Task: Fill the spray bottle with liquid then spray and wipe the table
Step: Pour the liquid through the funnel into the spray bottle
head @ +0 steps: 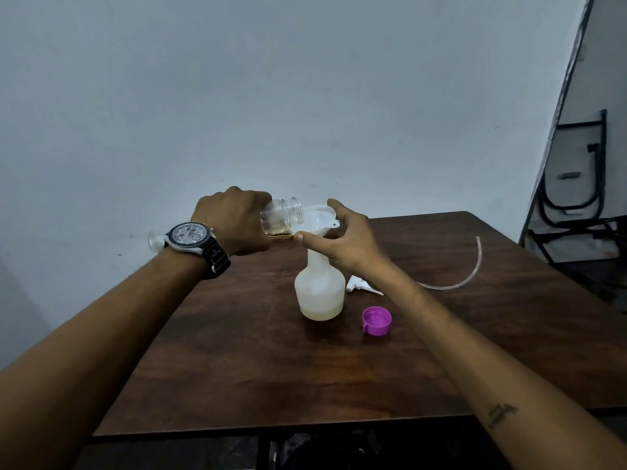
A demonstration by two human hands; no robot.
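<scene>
My left hand [234, 222] is curled tight around the base of a clear jar [281, 215], holding it tipped almost onto its side, its open threaded mouth over the bowl of the white funnel [319, 218]. A little pale yellowish liquid lies along the jar's lower wall. My right hand [346, 242] holds the funnel's rim between thumb and forefinger, thumb on the far side and forefinger along the near edge; my other fingers are tucked under the palm and I cannot tell how they lie.

The funnel sits in the neck of the spray bottle [320, 290], which stands upright on the brown wooden table [237, 334]. It is translucent white with no spray head on it, and a shallow layer of pale liquid shows at its bottom.

A dark-strapped watch [195, 242] is on my left wrist, and a small tattoo [500, 413] marks my right forearm.

Just right of the spray bottle and a little nearer to me lies a purple cap [376, 320], open side up. Right of the bottle, partly hidden behind my right forearm, is the white spray head [359, 285], with its clear tube [468, 276] curving away to the right across the table. Far to the bottle's right, off the table, black metal frames [576, 171] lean against the wall.
</scene>
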